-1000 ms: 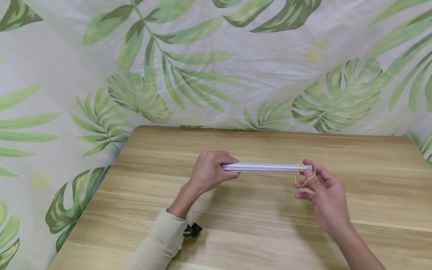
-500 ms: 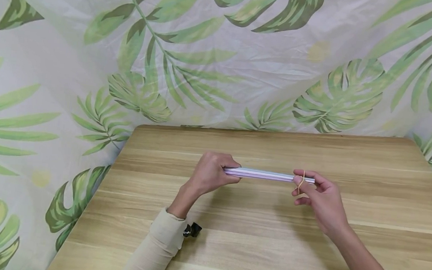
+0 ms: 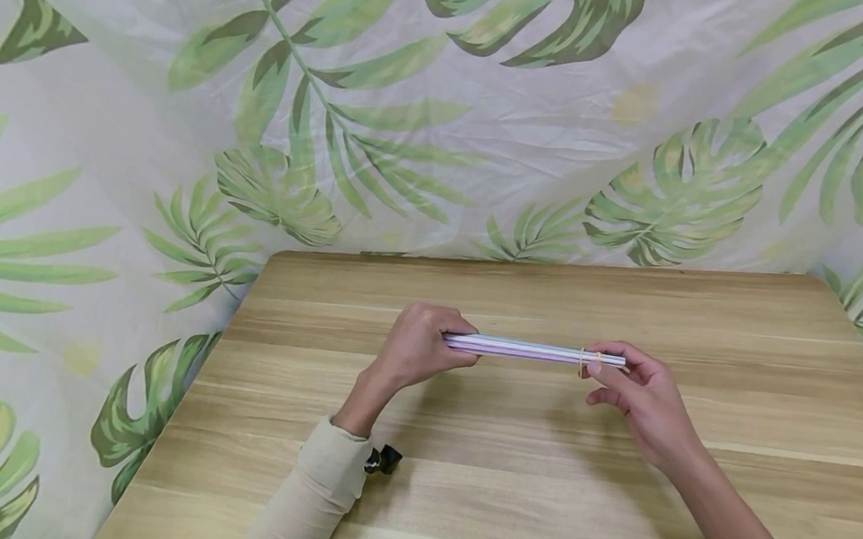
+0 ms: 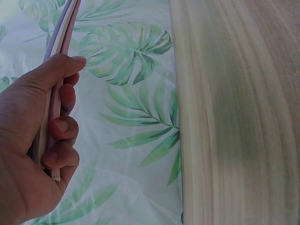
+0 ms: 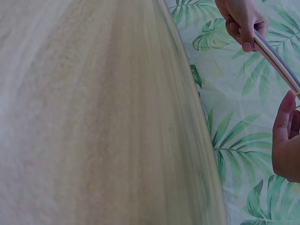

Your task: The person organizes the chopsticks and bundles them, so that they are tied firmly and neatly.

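A bundle of long thin sticks (image 3: 519,348) in white, lilac and pale blue is held level above the table. My left hand (image 3: 417,344) grips its left end; in the left wrist view the fingers of that hand (image 4: 33,112) curl right round the sticks. Near the bundle's other end, a yellow rubber band (image 3: 582,363) loops about the sticks. There my right hand (image 3: 651,406) pinches the bundle between thumb and forefinger, just beside the band. The stick tips poke out past the thumb. In the right wrist view, that hand (image 5: 285,140) is cut by the frame edge.
Beneath both hands lies a wood-grain table (image 3: 507,475). A pale cloth with green leaf prints (image 3: 426,135) hangs behind it and along its left side. A small black piece (image 3: 386,459) sits at the left cuff.
The rubber band, earlier stretched over the right fingers, now sits around the sticks left of the thumb. The right hand shifted slightly down and back; the left hand kept its grip.
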A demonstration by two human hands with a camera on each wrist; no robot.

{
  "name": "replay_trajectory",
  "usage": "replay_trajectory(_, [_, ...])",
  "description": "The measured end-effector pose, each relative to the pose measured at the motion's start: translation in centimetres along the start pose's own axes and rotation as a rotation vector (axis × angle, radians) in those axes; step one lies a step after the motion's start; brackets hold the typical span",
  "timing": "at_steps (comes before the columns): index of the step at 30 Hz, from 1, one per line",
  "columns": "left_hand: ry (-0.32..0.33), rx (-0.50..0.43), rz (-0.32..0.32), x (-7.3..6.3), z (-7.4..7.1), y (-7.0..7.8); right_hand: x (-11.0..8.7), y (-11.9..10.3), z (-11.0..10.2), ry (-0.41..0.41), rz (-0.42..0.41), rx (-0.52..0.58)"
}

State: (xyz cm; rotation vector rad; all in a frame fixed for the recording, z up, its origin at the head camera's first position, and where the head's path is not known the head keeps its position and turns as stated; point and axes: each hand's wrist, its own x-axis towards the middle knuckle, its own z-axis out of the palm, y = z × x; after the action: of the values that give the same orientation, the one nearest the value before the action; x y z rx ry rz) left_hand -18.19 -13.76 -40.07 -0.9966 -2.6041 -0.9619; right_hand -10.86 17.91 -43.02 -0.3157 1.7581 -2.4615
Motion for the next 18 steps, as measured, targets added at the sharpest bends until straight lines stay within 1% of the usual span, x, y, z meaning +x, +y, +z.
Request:
replay_trajectory(3, [0.000,0.000,-0.011,-0.07,0.06,-0.11,0.04,-0.03,-0.06,0.008,-0.003,0.013])
replay_trajectory(6, [0.010,-0.002,-0.013,-0.12,0.05,-0.15,0.09,-0.15,-0.14,0.030,-0.005,0.020])
replay_trajectory(10, [0.020,-0.002,-0.013,-0.15,-0.03,-0.13,0.15,-0.31,-0.38,0.036,-0.015,0.022])
replay_trajectory(16, [0.015,0.028,-0.025,-0.16,-0.11,-0.03,0.22,-0.43,-0.45,0.026,-0.031,-0.009])
replay_trajectory(18, [0.014,0.038,-0.025,-0.20,-0.09,0.03,0.25,-0.44,-0.32,0.029,-0.034,-0.040])
